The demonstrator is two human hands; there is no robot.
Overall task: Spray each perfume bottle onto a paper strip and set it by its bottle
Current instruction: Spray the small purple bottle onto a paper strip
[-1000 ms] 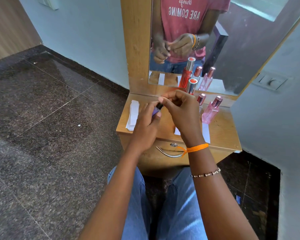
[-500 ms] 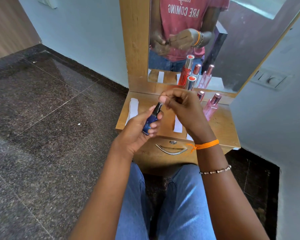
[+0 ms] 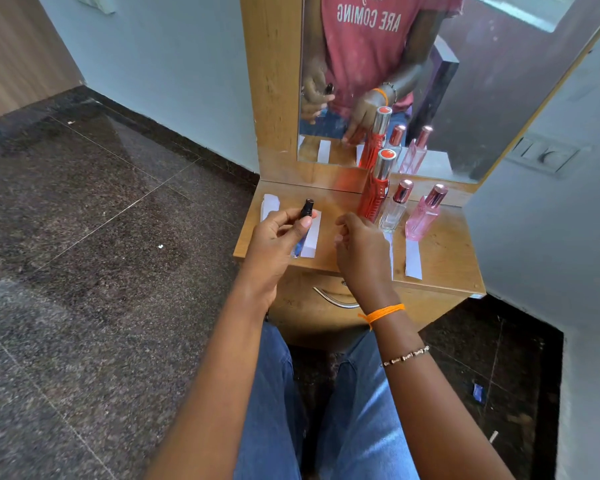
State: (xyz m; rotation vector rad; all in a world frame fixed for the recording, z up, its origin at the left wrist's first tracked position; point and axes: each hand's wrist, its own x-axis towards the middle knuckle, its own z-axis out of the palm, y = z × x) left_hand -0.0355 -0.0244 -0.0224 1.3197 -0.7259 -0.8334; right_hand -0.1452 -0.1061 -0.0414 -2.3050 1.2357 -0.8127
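My left hand [image 3: 274,240] grips a small blue perfume bottle [image 3: 300,242] with a bare black sprayer top [image 3: 307,206], tilted over a white paper strip [image 3: 313,237] on the wooden vanity [image 3: 444,251]. Just to its right, over the vanity, my right hand [image 3: 361,254] has its fingers curled; I cannot see anything in them. A tall red bottle [image 3: 374,192], a clear bottle [image 3: 394,213] and a pink bottle [image 3: 423,216] stand in a row at the back right. One paper strip [image 3: 413,259] lies in front of the pink bottle, and another strip [image 3: 390,251] lies before the clear bottle, partly hidden.
A stack of blank strips [image 3: 269,202] lies at the vanity's left end. A mirror [image 3: 465,81] rises behind the bottles. A drawer handle [image 3: 333,301] sits under the front edge. A grey wall with a switch plate [image 3: 548,155] closes in the right side.
My right hand has come off the blue bottle's top and dropped toward the vanity. My left hand has moved left with the bottle, which now shows its black sprayer.
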